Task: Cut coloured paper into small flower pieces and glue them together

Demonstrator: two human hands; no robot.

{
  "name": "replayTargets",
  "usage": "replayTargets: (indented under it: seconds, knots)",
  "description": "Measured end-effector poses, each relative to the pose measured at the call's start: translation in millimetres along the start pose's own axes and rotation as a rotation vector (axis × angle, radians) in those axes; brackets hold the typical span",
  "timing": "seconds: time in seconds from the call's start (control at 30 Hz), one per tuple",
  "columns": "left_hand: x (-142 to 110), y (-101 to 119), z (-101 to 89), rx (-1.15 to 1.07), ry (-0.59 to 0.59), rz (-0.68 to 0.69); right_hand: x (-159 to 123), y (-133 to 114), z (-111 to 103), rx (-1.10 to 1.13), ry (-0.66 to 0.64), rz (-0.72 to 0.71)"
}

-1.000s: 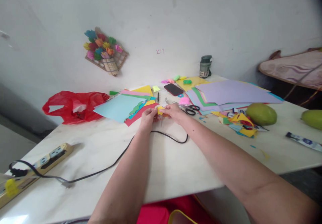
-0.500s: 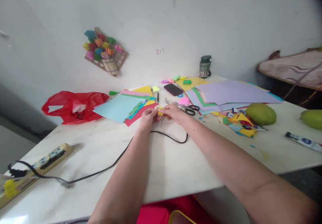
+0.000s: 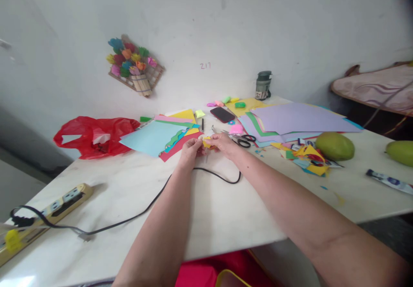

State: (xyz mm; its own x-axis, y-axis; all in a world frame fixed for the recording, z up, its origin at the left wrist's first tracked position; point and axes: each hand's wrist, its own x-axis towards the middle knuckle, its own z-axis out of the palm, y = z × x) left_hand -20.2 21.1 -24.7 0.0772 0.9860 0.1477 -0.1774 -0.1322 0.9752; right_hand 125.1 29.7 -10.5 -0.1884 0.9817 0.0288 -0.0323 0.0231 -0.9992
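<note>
Between my two hands is a small yellow piece (image 3: pixel 207 141), which looks like cut paper. My left hand (image 3: pixel 191 150) pinches its left side, and my right hand (image 3: pixel 222 144) pinches its right side with the fingers closed. The fingers cover much of it. Just behind the hands stands a small whitish object (image 3: pixel 212 129), too small to name. Right of my right hand lie scissors with black handles (image 3: pixel 244 141). A black cable (image 3: pixel 222 177) loops over the table in front of the hands.
Coloured paper sheets lie on the left (image 3: pixel 151 136) and right (image 3: pixel 297 117). A phone (image 3: pixel 222 115) is behind the hands. Further out are a red plastic bag (image 3: pixel 97 136), a power strip (image 3: pixel 61 205), paper scraps (image 3: pixel 309 158), a green mango (image 3: pixel 334 146) and a glue tube (image 3: pixel 390 181).
The yellow piece has turned slightly between my fingertips. Both hands have stayed almost where they were, and the other things have not moved.
</note>
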Motion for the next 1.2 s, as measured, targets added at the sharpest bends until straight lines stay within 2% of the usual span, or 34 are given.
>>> replayTargets:
  seconds: [0.2, 0.37, 0.77, 0.97, 1.1, 1.2]
  knots:
    - [2, -2, -0.5, 0.042, 0.059, 0.032, -2, -4, -1, 0.037, -0.035, 0.068]
    - [4, -3, -0.3, 0.064, 0.070, 0.037, 1, 0, -1, 0.035, 0.001, 0.012]
    - [2, 0, 1.4, 0.013, 0.067, -0.049, 0, 0, 1, 0.153, -0.013, 0.081]
    - [2, 0, 1.5, 0.049, 0.069, -0.046, 1, -2, 1, 0.166, 0.119, 0.078]
    - [-1, 5, 3.9, 0.081, -0.016, -0.072, 1, -5, 2, 0.235, 0.198, 0.085]
    - [-1, 6, 4.6, 0.130, -0.095, -0.080, 0, -8, 3, 0.293, 0.206, 0.097]
